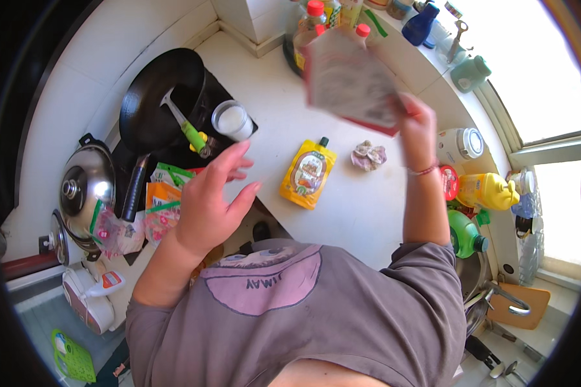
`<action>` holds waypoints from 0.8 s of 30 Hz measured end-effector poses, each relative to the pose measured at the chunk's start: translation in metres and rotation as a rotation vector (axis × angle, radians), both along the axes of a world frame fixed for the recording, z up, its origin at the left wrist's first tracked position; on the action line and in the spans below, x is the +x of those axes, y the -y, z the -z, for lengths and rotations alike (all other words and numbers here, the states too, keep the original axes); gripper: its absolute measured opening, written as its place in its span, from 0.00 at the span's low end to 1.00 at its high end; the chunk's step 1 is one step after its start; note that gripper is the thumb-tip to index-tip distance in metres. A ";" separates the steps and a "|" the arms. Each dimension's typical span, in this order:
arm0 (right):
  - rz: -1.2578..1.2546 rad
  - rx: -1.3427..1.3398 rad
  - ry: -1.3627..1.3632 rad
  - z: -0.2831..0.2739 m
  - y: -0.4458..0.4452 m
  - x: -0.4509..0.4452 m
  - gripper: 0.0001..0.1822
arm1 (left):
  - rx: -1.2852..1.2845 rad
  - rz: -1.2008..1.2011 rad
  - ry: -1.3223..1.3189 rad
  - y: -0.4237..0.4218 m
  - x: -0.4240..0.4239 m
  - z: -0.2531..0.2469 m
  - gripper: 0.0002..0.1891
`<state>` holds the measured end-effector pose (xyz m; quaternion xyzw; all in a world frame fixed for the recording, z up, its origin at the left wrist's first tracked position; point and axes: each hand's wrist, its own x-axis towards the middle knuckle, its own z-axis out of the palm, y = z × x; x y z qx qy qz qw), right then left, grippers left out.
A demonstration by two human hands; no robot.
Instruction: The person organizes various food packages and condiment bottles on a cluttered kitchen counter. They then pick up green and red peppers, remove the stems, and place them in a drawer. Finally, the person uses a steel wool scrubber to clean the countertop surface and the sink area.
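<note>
My right hand (pixel 418 126) grips the lower corner of a flat red-and-grey packet (pixel 351 80), held up over the far side of the white counter (pixel 271 87). Both are blurred, and the packet hides part of the bottles behind it. My left hand (pixel 218 193) holds nothing; its fingers are spread above the counter's front left. Between the hands lies a yellow spouted pouch (pixel 309 175) with a dark green cap. A crumpled pinkish cloth or paper (pixel 368 156) rests to the pouch's right. Beyond my left fingertips stands a clear tub (pixel 233 120) of white granules.
A black wok (pixel 162 101) sits on the hob at left, with a green-handled peeler (pixel 186 123) across it. Near it are a steel lid (pixel 87 186) and plastic food bags (pixel 162 217). Bottles (pixel 314 14) crowd the back corner; a yellow jug (pixel 486 191) and faucet (pixel 511 297) are right.
</note>
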<state>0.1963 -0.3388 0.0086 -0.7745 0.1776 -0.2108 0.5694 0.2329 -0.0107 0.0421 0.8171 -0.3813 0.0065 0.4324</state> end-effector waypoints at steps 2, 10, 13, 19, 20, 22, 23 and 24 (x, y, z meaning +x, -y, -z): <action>0.188 0.098 0.210 0.001 0.050 0.008 0.09 | 0.049 -0.044 -0.123 -0.012 -0.004 0.009 0.29; 0.417 0.020 0.291 0.043 0.141 0.127 0.17 | 0.196 -0.197 -0.345 -0.052 -0.022 0.024 0.20; 0.308 0.130 0.248 0.098 0.169 0.180 0.15 | 0.238 -0.252 -0.386 -0.067 -0.029 0.026 0.17; 0.193 0.437 0.128 0.141 0.170 0.229 0.18 | 0.266 -0.366 -0.425 -0.085 -0.041 0.030 0.17; 0.238 0.384 0.076 0.149 0.167 0.230 0.18 | 0.272 -0.371 -0.436 -0.088 -0.044 0.032 0.16; 0.206 0.330 0.072 0.159 0.179 0.229 0.20 | 0.273 -0.371 -0.445 -0.089 -0.045 0.032 0.17; 0.178 0.325 0.080 0.158 0.181 0.224 0.21 | 0.275 -0.373 -0.450 -0.089 -0.044 0.033 0.17; 0.157 0.258 0.052 0.155 0.181 0.217 0.23 | 0.267 -0.379 -0.460 -0.091 -0.046 0.034 0.17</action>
